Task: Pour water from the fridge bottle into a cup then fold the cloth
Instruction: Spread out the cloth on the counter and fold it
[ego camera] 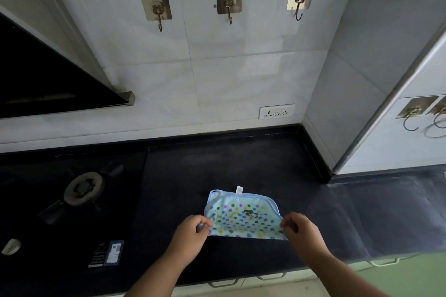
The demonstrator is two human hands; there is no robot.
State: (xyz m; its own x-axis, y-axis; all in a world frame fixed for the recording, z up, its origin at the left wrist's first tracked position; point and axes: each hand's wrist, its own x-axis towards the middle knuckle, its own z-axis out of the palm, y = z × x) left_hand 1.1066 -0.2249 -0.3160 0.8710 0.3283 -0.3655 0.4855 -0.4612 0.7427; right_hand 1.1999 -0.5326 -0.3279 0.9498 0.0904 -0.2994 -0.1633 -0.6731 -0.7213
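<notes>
Near the counter's [241, 164] front edge, the left hand [190, 236] and right hand [303, 236] each pinch a near corner of the dotted cloth [241, 217]; bare counter lies around it. Its white tag [239, 189] is unreadable.

Stove knob [10, 246] at eight o'clock — blurred; stove label [107, 253] print too small; both forearms cut off at six.

There is only one view, from a wide-angle camera on the person's head. It looks forward and steeply down at the dark countertop [241, 164], close enough that both forearms enter from the bottom edge. The tiled wall [229, 75] stands in the upper half, and its straight lines bend near the edges.
</notes>
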